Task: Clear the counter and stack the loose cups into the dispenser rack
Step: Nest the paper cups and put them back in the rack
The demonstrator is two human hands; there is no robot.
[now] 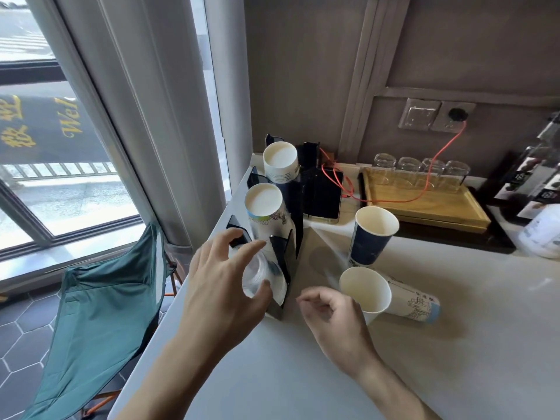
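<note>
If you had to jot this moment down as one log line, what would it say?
left hand: fingers on clear cup at rack | right hand: empty, near tipped cup | blue cup: upright, loose

Pale counter (303,374), corner by a window. At left edge, black rack (291,225). Just beside it, phone (325,197) lying flat. Further right, wooden tray (424,207) against the wall. Nearer, blue cup (371,237) upright; white cup (391,294) on its side. White bottle (542,234) at far right.
</note>
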